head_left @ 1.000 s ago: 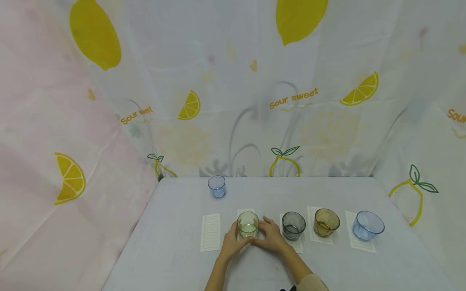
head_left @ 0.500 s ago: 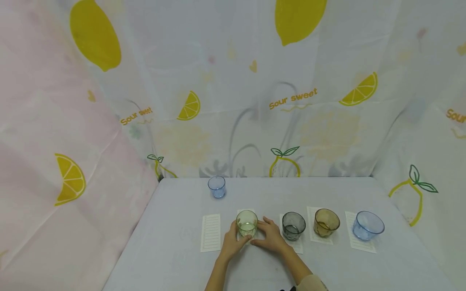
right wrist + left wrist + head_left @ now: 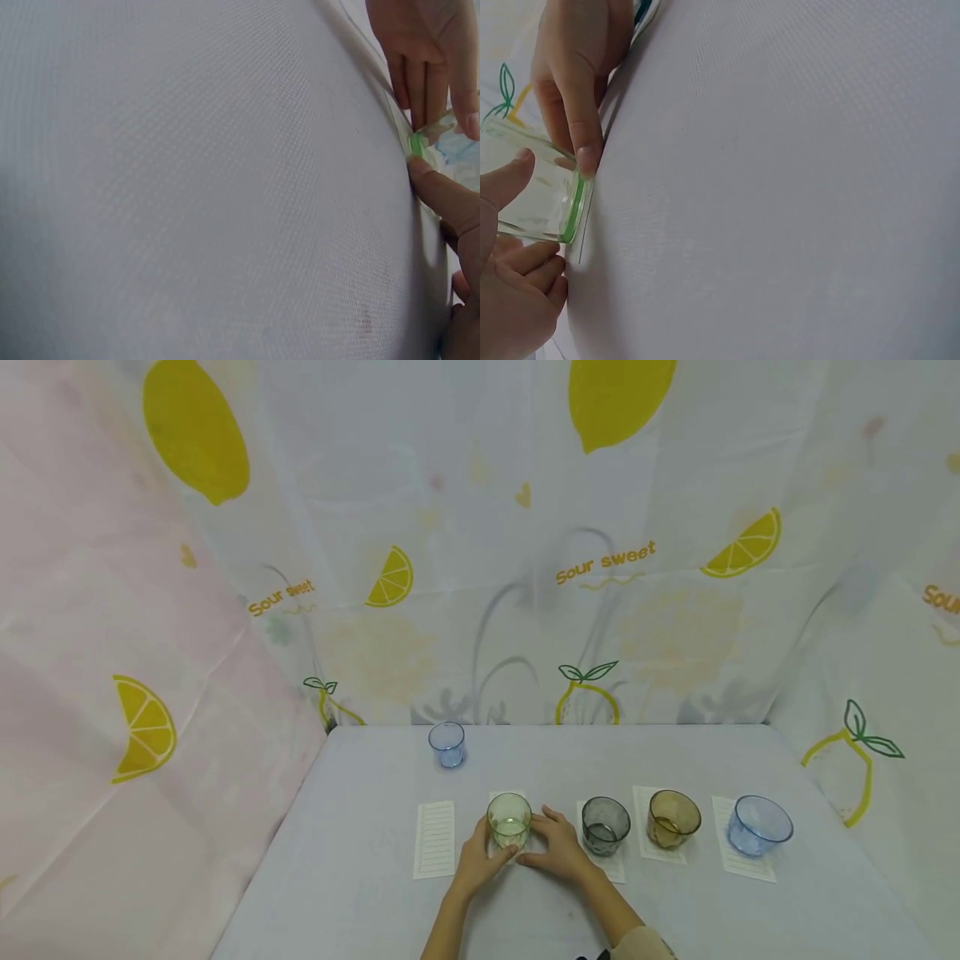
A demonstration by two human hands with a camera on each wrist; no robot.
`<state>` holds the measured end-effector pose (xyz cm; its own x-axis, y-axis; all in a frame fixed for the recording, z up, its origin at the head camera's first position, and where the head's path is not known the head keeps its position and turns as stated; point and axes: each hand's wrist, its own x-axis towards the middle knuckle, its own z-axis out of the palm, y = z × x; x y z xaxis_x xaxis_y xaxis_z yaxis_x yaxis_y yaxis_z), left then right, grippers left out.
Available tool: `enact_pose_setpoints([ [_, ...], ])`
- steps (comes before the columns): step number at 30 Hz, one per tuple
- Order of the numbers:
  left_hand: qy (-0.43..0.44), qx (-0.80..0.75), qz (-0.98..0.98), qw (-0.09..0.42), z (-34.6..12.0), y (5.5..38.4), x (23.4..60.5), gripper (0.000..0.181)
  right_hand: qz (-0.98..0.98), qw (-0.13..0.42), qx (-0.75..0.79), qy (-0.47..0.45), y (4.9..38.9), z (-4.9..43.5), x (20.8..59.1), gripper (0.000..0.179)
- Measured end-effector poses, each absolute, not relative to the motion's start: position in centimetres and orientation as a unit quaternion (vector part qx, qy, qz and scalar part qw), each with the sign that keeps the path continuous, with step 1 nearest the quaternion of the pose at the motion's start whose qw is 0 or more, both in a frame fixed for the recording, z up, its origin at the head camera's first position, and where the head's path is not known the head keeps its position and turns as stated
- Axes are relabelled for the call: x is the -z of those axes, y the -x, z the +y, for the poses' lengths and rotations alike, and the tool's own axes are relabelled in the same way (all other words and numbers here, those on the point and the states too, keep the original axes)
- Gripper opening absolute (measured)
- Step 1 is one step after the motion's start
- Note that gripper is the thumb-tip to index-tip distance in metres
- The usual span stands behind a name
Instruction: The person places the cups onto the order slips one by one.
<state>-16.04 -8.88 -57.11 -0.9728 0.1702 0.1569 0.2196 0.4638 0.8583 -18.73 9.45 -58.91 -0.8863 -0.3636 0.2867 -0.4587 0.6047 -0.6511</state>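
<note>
A pale green glass cup (image 3: 509,818) stands upright over a printed paper slip, between both hands. My left hand (image 3: 477,862) grips its left side, fingers behind and thumb across the front. On the other side, my right hand (image 3: 558,853) curls round the lower part of the cup. In the left wrist view, the right thumb (image 3: 586,142) presses near the thick green base, while the left thumb (image 3: 511,180) lies higher on the wall. The right wrist view shows only a part of the cup at its right edge.
Right of the hands stand a grey glass cup (image 3: 604,828), an amber one (image 3: 673,820) and a wider blue one (image 3: 759,828), each on a slip. A small blue cup (image 3: 447,747) is at the back. A bare paper slip (image 3: 434,841) lies at left.
The green cup has shifted very slightly left and away from the person between the hands. Both hands have stayed almost in place; the other cups have not moved.
</note>
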Motion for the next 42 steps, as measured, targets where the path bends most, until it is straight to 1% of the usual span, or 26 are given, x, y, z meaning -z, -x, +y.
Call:
enact_pose_setpoints([
  [5,0.090,0.523,-0.847,0.032,-9.0,15.6,57.4,0.083,-0.889,0.052,-0.393,-0.230,18.6,9.5,58.6,0.063],
  [7,0.081,0.529,-0.844,0.034,-9.2,15.4,57.3,0.084,-0.885,0.043,-0.406,-0.222,18.6,9.5,58.4,0.064],
  [9,0.076,0.542,-0.836,0.037,-9.6,15.2,57.2,0.080,-0.880,0.037,-0.422,-0.213,18.5,9.5,58.0,0.068],
  [12,0.072,0.574,-0.815,0.044,-10.5,14.8,56.7,0.074,-0.876,0.043,-0.436,-0.202,18.1,9.4,57.5,0.072],
  [19,0.054,0.626,-0.775,0.074,-13.3,14.0,55.2,0.063,-0.882,0.091,-0.423,-0.188,16.8,9.0,56.0,0.079],
  [22,0.027,0.631,-0.770,0.090,-14.8,13.9,54.9,0.061,-0.880,0.126,-0.419,-0.185,16.2,8.9,55.1,0.079],
  [25,-0.002,0.626,-0.772,0.110,-16.4,13.8,54.9,0.060,-0.868,0.189,-0.416,-0.195,15.7,8.5,54.0,0.075],
  [28,-0.020,0.613,-0.779,0.133,-18.1,13.6,54.9,0.061,-0.838,0.259,-0.425,-0.223,15.2,7.5,52.7,0.070],
  [31,-0.040,0.595,-0.788,0.153,-19.6,13.3,54.9,0.061,-0.813,0.295,-0.430,-0.259,14.9,5.9,51.5,0.067],
  [33,-0.060,0.586,-0.792,0.162,-20.4,13.1,55.0,0.061,-0.806,0.292,-0.431,-0.282,14.7,4.6,51.0,0.067],
  [35,-0.077,0.578,-0.795,0.166,-20.9,12.9,55.1,0.060,-0.806,0.271,-0.430,-0.303,14.5,3.4,50.8,0.065],
  [38,-0.095,0.576,-0.795,0.165,-21.3,12.6,55.3,0.060,-0.812,0.218,-0.428,-0.332,14.5,1.7,51.0,0.061],
  [42,-0.096,0.576,-0.795,0.161,-21.3,12.4,55.7,0.059,-0.828,0.148,-0.411,-0.351,14.8,0.1,52.1,0.057],
])
